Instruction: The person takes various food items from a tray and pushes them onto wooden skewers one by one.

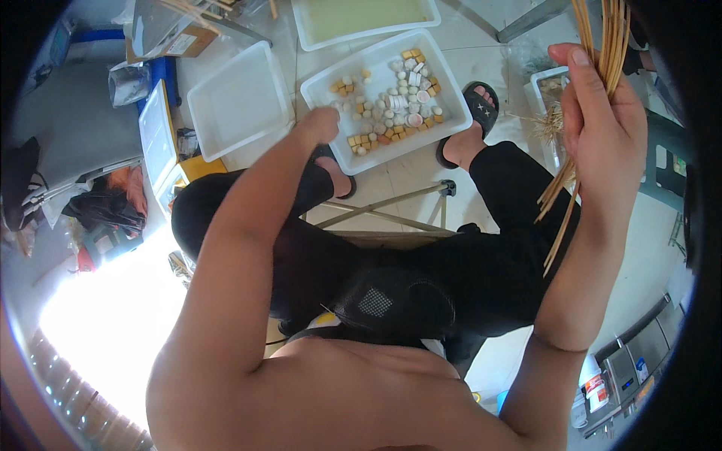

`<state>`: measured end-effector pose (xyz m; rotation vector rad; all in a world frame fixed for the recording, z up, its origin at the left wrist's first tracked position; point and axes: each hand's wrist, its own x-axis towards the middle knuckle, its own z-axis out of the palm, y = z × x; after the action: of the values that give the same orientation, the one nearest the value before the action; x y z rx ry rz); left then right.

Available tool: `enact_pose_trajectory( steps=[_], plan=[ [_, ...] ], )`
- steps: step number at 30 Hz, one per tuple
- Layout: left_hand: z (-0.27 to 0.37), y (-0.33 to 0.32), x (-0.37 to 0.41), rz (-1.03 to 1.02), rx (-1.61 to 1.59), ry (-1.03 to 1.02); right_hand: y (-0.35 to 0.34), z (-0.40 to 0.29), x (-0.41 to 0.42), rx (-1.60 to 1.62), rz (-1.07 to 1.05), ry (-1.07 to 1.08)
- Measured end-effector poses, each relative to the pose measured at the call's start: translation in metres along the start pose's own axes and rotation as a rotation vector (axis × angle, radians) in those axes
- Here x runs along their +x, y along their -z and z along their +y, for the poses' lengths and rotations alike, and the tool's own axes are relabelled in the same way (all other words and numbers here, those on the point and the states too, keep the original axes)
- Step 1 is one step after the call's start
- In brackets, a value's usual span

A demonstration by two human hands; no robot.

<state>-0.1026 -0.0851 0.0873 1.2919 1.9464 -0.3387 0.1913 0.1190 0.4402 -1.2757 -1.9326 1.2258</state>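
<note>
My right hand [606, 121] is raised at the right and grips a bundle of thin bamboo skewers [612, 51], whose ends stick out above and below the fist. My left hand [324, 125] is at the left wall of a white plastic tray [406, 147] on the floor. Its fingers are turned away, so what they hold, if anything, is hidden. In the tray lie yellow cubes [397, 134] in several clusters, small white balls [402, 90], and round white-and-pink pieces [415, 120], some stacked side by side.
An empty-looking white tray [242, 101] stands to the left, and another with pale yellowish liquid [366, 17] behind. Crossed metal legs [372, 208] are between my knees. At the right is a container [544, 84] with a tangle of sticks [550, 123]; a cardboard box [194, 46] sits upper left.
</note>
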Motion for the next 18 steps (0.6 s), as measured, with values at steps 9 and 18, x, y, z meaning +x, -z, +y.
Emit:
enact_pose_trajectory(
  steps=[9,18],
  plan=[
    [0.055,-0.066,-0.015,-0.075,0.04,-0.005,0.015,0.028,0.029,-0.168,-0.072,-0.131],
    [0.05,-0.083,0.023,-0.029,0.033,-0.053,0.033,0.025,0.032,-0.27,-0.091,-0.089]
  ],
)
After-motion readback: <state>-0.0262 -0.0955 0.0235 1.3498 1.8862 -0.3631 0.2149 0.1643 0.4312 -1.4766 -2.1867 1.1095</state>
